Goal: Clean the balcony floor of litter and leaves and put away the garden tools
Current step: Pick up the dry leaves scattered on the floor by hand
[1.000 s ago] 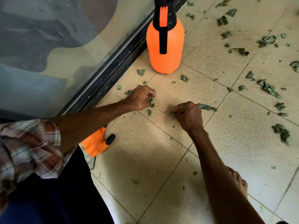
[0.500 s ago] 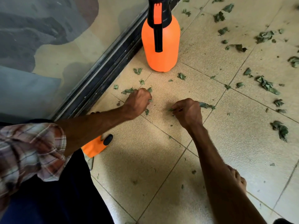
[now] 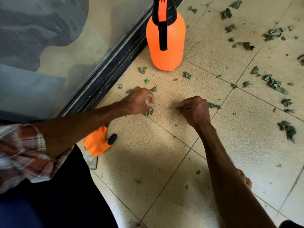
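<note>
The fingers of the left hand are curled together, their tips closed on a small leaf clump that hangs from them down to the floor. The fingers of the right hand are bent into a loose fist, thumb and forefinger pinching one leaf scrap just above the tiles. Two hands are at work, near each other but apart, each with one catch.

One longer leaf lies just beyond the right knuckles, touching the floor and not the hand. Five small scraps lie close past the left hand, toward the door track. Well over twenty scattered leaves spread across the tiles on the right side, the largest pieces well apart from both hands.

One orange sprayer stands upright beside the track. One orange object with a black tip lies under the left forearm. One bare foot shows behind the right forearm, and one plaid sleeve is rolled up on the left arm.
</note>
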